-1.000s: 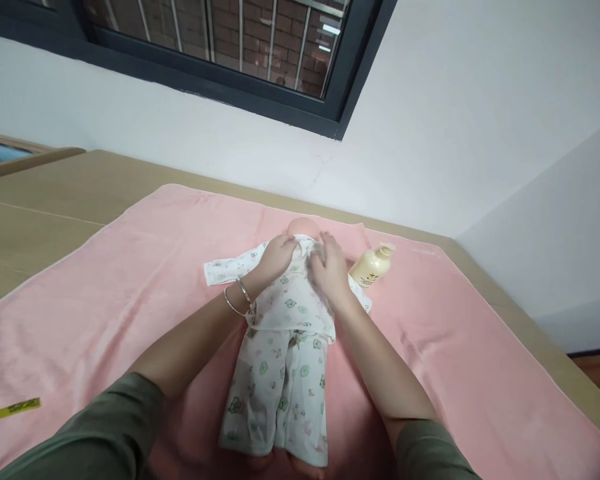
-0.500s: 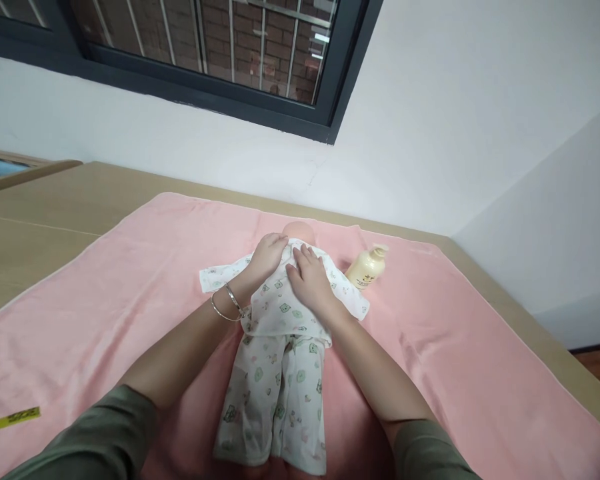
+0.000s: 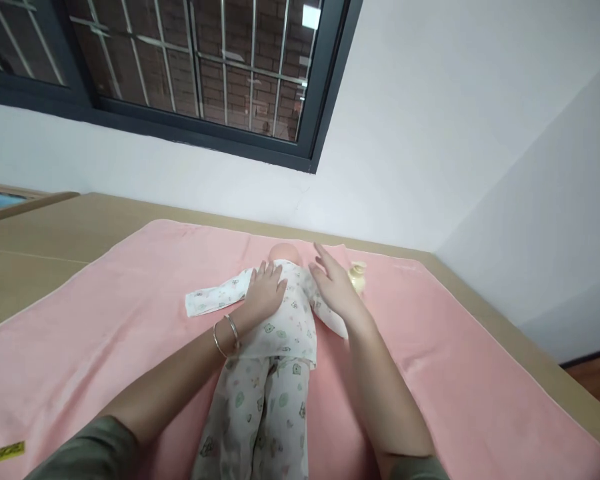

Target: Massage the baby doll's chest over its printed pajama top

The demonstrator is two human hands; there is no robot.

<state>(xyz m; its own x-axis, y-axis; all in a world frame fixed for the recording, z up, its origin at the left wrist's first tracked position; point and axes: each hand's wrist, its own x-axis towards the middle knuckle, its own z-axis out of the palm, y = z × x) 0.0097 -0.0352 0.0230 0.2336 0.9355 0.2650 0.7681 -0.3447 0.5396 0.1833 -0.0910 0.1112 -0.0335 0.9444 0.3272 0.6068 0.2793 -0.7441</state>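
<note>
Doll, with a smooth peach-coloured head, lies head to 12 o'clock on a pink plush blanket. It wears a white long-sleeved fabric top and matching white trousers, both with small green printed motifs. Take the doll's chest as clock centre; its sleeves extend to 9 and 4 o'clock.

Left hand, with two silver-coloured metal bangles at the wrist: palm down on the chest, fingers slightly spread. Right hand: at 2 o'clock, by the sleeve; fingers straight and pressed together, thumb apart. Contact cannot be told.

Pale yellow pump-top bottle: between 2 and 3 o'clock, partly behind the right hand; no writing legible. Yellow rectangular strip: at 8 o'clock, on the blanket; dark printing present, not legible. Tan flat tabletop: beneath the blanket, exposed at 10 o'clock.
</note>
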